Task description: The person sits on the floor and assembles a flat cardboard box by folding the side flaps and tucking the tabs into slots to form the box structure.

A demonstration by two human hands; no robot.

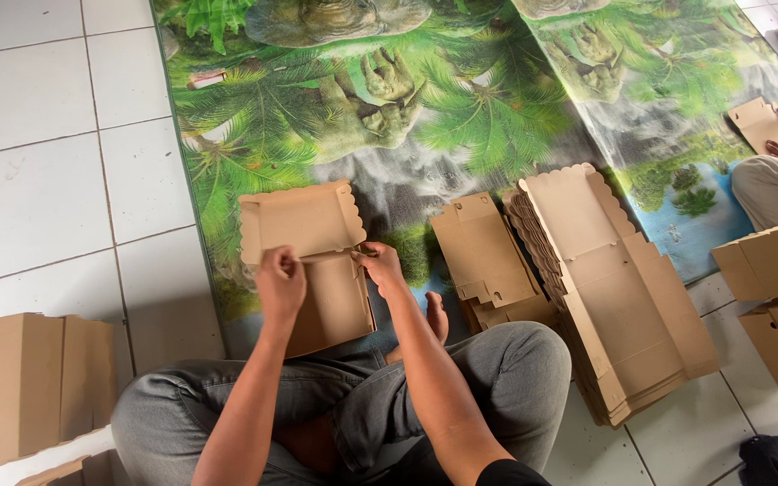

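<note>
A tall stack of flat cardboard blanks (619, 306) lies on the jungle-print mat (461, 117); folded brown boxes (33, 382) sit on the white tiled floor (38, 153).

White tiled floor (38, 180), jungle-print mat (497, 117), stacked flat cardboard boxes (623, 306)

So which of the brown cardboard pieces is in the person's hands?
The scalloped-edge box on the lap, pinched by left hand and right hand; the stacks lie untouched.
</note>
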